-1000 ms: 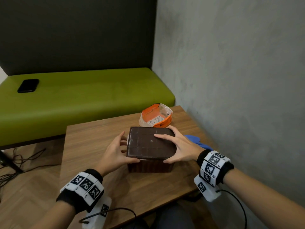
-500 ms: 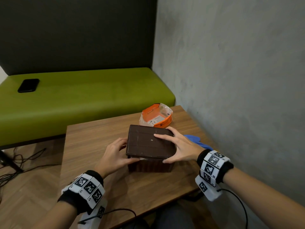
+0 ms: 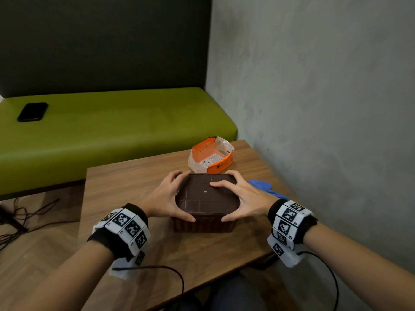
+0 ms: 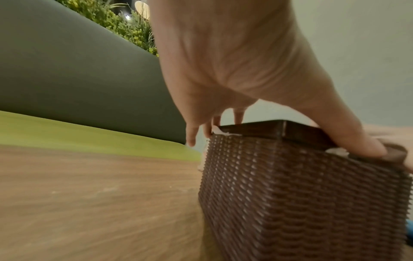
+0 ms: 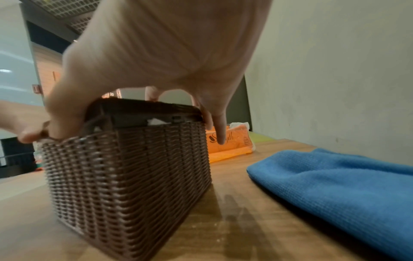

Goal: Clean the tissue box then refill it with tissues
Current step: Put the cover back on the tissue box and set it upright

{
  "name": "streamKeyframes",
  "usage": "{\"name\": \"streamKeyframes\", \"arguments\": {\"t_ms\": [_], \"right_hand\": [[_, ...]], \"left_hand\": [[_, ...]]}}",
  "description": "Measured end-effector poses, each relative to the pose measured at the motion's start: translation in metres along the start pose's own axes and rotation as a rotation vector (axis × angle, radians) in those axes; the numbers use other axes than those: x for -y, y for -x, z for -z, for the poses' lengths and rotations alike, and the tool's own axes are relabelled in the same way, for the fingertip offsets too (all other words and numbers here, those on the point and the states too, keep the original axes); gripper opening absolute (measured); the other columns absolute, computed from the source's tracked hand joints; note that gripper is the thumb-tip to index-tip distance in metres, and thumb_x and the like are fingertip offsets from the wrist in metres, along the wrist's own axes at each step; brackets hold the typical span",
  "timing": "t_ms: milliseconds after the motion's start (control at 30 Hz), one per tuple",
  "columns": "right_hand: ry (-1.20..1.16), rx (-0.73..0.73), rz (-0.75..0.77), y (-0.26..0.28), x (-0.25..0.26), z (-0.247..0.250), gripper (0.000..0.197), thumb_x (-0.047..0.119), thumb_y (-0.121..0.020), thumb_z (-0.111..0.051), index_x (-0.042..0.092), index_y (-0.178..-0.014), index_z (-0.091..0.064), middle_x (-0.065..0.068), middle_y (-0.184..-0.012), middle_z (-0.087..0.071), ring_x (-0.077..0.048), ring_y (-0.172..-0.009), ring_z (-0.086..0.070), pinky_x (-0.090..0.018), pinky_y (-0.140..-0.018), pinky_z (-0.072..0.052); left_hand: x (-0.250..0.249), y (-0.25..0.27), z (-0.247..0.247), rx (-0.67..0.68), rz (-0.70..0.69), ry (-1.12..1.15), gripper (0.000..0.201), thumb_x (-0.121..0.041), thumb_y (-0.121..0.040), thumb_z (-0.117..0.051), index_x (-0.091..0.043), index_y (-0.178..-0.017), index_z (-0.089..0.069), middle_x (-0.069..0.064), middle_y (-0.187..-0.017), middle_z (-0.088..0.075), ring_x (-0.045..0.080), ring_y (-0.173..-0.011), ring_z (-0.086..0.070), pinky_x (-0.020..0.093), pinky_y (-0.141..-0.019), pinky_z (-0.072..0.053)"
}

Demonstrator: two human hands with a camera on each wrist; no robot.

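Here the woven brown tissue box (image 3: 203, 222) stands near the middle of the wooden table (image 3: 125, 187), its flat dark lid (image 3: 205, 195) on top with white tissue peeking at the corners. The left hand (image 3: 165, 198) grips the lid's left edge, fingers curled over it; the right hand (image 3: 244, 197) clasps the right edge likewise. Behind lies an orange tissue pack (image 3: 211, 158), and to the right a blue cloth (image 3: 266, 188).

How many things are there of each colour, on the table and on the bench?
Brown: 1, the wicker tissue box
Orange: 1, the tissue pack
Blue: 1, the cloth
Black: 1, the phone, lying on the green bench
Total: 4
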State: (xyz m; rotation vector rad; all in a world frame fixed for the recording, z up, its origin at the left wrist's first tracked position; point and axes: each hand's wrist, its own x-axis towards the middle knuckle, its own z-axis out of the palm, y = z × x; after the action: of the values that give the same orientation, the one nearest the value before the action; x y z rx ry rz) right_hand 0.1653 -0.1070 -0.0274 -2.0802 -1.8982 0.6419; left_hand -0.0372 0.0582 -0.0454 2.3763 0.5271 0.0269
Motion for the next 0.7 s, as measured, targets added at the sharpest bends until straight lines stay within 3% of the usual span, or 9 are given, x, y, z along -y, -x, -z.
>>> {"name": "streamKeyframes", "arguments": {"t_ms": [133,233,400,567,700], "right_hand": [[0.052,0.057,0.004,0.000,0.003,0.005,0.089,0.050,-0.070,-0.074,0.045,-0.140,-0.019,-0.001,-0.146,-0.006,-0.024,-0.125,-0.034,-0.020,-0.093,-0.034],[0.080,0.080,-0.008,0.001,0.005,0.005,0.105,0.051,-0.070,-0.074,0.039,-0.145,-0.003,-0.002,-0.146,-0.007,-0.024,-0.125,-0.035,-0.020,-0.092,-0.033],[0.146,0.136,-0.070,-0.004,0.008,0.000,0.125,0.053,-0.063,-0.078,0.024,-0.147,0.010,-0.004,-0.146,-0.004,-0.026,-0.132,-0.027,-0.031,-0.107,-0.031],[0.246,0.261,-0.106,-0.015,0.012,0.008,0.131,0.054,-0.059,-0.080,0.024,-0.146,0.013,-0.007,-0.150,0.000,-0.030,-0.134,-0.029,-0.036,-0.106,-0.035],[0.115,0.275,-0.128,-0.013,0.009,-0.002,0.134,0.059,-0.058,-0.078,0.032,-0.143,0.021,0.002,-0.153,0.024,-0.028,-0.142,-0.014,-0.044,-0.114,-0.028]], "left_hand": [[0.001,0.003,-0.002,-0.033,-0.028,-0.026,0.151,-0.094,-0.023,-0.048,-0.017,-0.148,-0.014,0.003,-0.146,-0.016,0.018,-0.136,-0.022,0.021,-0.107,-0.025],[0.003,0.006,-0.004,-0.069,-0.061,-0.039,0.145,-0.094,-0.026,-0.048,-0.016,-0.145,-0.021,0.002,-0.141,-0.020,0.016,-0.132,-0.027,0.020,-0.106,-0.027],[0.003,0.009,-0.005,-0.063,-0.093,-0.029,0.135,-0.088,-0.032,-0.055,-0.018,-0.143,-0.022,0.001,-0.136,-0.018,0.012,-0.124,-0.026,0.021,-0.104,-0.030],[0.003,0.010,-0.011,-0.005,-0.032,-0.008,0.138,-0.081,-0.030,-0.066,-0.022,-0.143,-0.014,-0.004,-0.134,-0.016,0.014,-0.124,-0.028,0.026,-0.105,-0.037],[0.005,0.011,-0.011,0.052,0.041,0.117,0.146,-0.087,-0.027,-0.061,-0.028,-0.147,-0.001,-0.008,-0.146,-0.003,0.016,-0.136,-0.019,0.030,-0.113,-0.029]]}}
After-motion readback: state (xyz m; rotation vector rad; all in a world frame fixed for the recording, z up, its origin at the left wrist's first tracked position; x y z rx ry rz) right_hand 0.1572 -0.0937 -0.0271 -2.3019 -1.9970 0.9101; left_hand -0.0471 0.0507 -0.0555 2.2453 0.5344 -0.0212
